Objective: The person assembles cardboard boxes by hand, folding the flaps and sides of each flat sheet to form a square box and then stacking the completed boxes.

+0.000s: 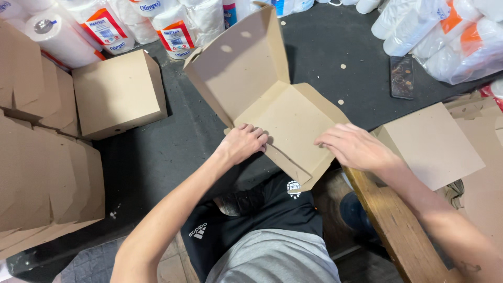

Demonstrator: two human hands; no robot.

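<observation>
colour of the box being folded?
Plain brown cardboard box, no print, under both hands; head view.
</observation>
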